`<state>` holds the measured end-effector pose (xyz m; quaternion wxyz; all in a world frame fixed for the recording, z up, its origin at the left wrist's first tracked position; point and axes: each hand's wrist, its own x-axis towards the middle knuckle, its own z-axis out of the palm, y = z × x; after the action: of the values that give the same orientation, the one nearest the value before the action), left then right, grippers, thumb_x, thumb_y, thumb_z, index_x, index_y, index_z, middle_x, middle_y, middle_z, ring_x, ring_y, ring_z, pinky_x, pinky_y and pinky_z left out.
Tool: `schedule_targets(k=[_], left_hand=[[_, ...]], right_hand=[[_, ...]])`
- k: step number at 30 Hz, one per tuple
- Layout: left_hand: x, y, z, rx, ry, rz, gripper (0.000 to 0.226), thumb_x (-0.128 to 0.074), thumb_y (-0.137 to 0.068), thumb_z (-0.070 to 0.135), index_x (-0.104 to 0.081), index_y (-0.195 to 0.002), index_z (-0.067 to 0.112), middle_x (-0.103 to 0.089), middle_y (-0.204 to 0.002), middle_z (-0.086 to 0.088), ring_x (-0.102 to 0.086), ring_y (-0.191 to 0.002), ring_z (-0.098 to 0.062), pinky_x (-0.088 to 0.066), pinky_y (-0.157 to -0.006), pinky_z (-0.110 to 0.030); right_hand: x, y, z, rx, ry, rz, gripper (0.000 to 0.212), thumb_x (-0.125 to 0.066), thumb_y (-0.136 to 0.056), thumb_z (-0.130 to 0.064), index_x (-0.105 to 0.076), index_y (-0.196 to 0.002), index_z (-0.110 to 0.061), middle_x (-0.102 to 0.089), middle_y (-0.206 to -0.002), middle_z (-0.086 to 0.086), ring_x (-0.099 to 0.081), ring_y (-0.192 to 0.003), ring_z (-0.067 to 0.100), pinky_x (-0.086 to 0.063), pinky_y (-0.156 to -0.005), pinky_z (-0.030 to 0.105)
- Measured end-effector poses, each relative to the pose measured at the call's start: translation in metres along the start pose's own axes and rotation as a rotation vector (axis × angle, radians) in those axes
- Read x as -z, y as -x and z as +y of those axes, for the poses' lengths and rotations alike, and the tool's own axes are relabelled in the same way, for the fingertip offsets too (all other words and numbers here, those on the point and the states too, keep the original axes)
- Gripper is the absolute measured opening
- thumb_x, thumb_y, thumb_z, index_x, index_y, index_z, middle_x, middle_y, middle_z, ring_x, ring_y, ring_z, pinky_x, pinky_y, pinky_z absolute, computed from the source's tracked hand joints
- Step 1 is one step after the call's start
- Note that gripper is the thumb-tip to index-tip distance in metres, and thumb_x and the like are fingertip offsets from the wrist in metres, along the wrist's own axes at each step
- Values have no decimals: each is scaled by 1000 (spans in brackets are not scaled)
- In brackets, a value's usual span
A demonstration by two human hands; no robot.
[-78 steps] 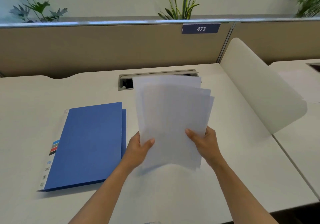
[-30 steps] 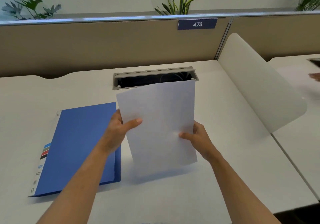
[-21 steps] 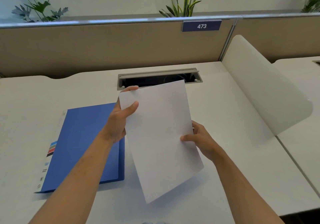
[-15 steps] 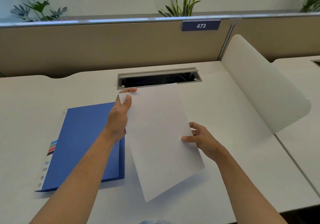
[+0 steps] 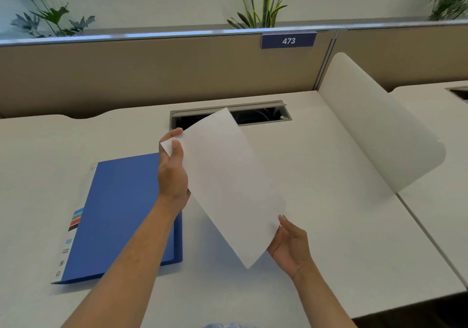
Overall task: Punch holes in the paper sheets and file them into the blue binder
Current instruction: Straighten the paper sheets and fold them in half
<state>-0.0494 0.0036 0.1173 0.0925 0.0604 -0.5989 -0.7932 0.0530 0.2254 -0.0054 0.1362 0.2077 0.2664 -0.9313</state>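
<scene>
A squared stack of white paper sheets (image 5: 228,183) is held tilted above the white desk (image 5: 329,226), turned diagonally. My left hand (image 5: 173,173) pinches its upper left corner between thumb and fingers. My right hand (image 5: 291,245) cups the lower right edge from beneath, fingertips touching the sheets. The blue binder (image 5: 119,213) lies closed and flat on the desk to the left, its white spine label facing left; my left forearm crosses over its right part. No hole punch is in view.
An open cable tray (image 5: 260,116) is sunk into the desk behind the sheets. A beige partition (image 5: 152,74) with a "473" sign closes the back. A curved white divider panel (image 5: 379,130) stands at the right, with another desk beyond.
The fanned sheets were squared into one stack, then turned clockwise to a diagonal. My left hand climbed to the top corner and my right hand slid down to the lower right edge.
</scene>
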Motion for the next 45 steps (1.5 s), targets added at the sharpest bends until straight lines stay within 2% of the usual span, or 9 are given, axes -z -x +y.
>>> schedule_targets(k=[5,8,16,19,26,32,38,42,45], left_hand=[[7,5,-13,-57,-106,-42,26,-33,-106,25,-43,-130,25,-61,-111,2,-65,-92,-12,-56,-67,-27],[11,9,-17,-81,-171,-59,28,-36,-105,21,-41,-132,23,-62,-116,-3,-68,-96,-14,-58,-75,-30],[20,18,-42,39,-495,34,34,-37,-102,13,-39,-133,27,-56,-115,3,-59,-84,-5,-47,-62,-17],[18,26,-44,-140,-657,-117,37,-36,-104,13,-37,-139,22,-55,-107,9,-59,-82,-4,-45,-63,-8],[11,48,-65,-458,-983,-610,49,-35,-97,14,-37,-145,27,-55,-138,-5,-55,-122,-23,-44,-104,-37],[9,68,-95,-785,-1218,-934,56,-35,-87,10,-36,-143,18,-50,-146,-1,-45,-136,-21,-33,-114,-46],[8,75,-106,-844,-1314,-1003,56,-36,-87,18,-42,-142,15,-49,-147,-2,-44,-137,-22,-21,-114,-53],[9,77,-107,-855,-1328,-1038,54,-36,-88,20,-45,-140,15,-51,-145,-2,-45,-136,-23,-20,-113,-52],[10,80,-108,-874,-1322,-1037,53,-37,-87,18,-50,-139,15,-52,-144,-2,-46,-136,-23,-21,-113,-53]], right_hand=[[-12,-1,13,126,33,89,52,-57,-87,1,-56,-136,-14,-66,-131,13,-66,-115,31,-58,-91,44],[-14,-4,15,187,108,178,50,-57,-87,6,-55,-134,-13,-68,-128,13,-66,-114,32,-59,-88,42],[-8,-10,15,212,429,423,49,-59,-90,11,-52,-133,-11,-68,-121,9,-67,-103,30,-57,-82,43],[-11,-10,14,213,464,401,49,-58,-91,9,-50,-135,-11,-68,-125,9,-67,-108,30,-55,-93,48],[-27,-11,14,226,453,365,43,-52,-93,5,-50,-131,-14,-68,-121,10,-67,-107,32,-59,-84,47],[-38,-10,9,232,444,367,34,-53,-93,-3,-57,-122,-20,-72,-114,9,-70,-102,32,-58,-84,49],[-40,-13,10,223,263,472,25,-49,-99,-16,-59,-122,-13,-71,-114,14,-70,-100,32,-58,-78,41],[-42,-18,12,177,196,479,52,-38,-102,-53,-65,-118,-11,-75,-109,13,-72,-99,33,-57,-87,48],[-45,-18,11,194,223,426,50,-45,-100,-53,-64,-121,-12,-75,-111,12,-72,-101,31,-57,-90,48]])
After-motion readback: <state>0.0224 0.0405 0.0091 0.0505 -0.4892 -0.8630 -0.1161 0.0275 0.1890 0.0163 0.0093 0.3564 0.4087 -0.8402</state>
